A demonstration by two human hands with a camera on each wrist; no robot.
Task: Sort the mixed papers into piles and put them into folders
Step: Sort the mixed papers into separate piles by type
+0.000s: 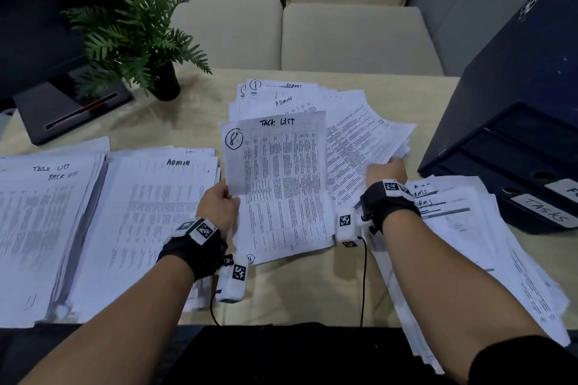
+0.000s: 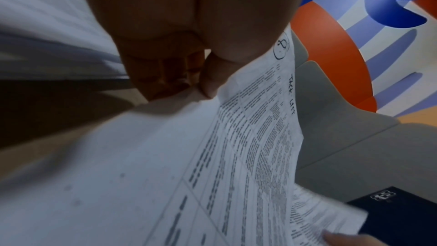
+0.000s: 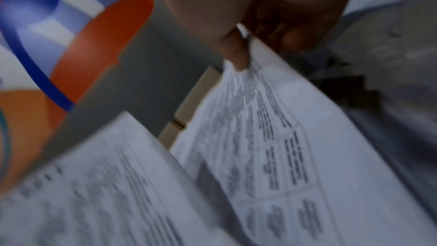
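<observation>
Fingers (image 2: 163, 76) and thumb of my left hand (image 1: 219, 206) pinch the left edge of the TASK LIST sheet (image 1: 281, 178), which is lifted and curled above the mixed heap (image 1: 281, 94). Only the left wrist view shows that pinch from beneath. My right hand (image 1: 386, 173) grips the fanned sheets (image 1: 359, 141) at their right edge, thumb on top, as the blurred right wrist view shows.

The head view alone gives the layout. Bare table (image 1: 312, 291) lies between my forearms. A TASK LIST pile (image 1: 47, 228) and an ADMIN pile (image 1: 150, 212) sit on my left. A FORMS pile (image 1: 463, 228) on my right reaches past the near table edge. Farther right stand the dark folders (image 1: 516, 141), one labelled TASKS. Far left are a plant (image 1: 140, 40) and a monitor (image 1: 40, 25).
</observation>
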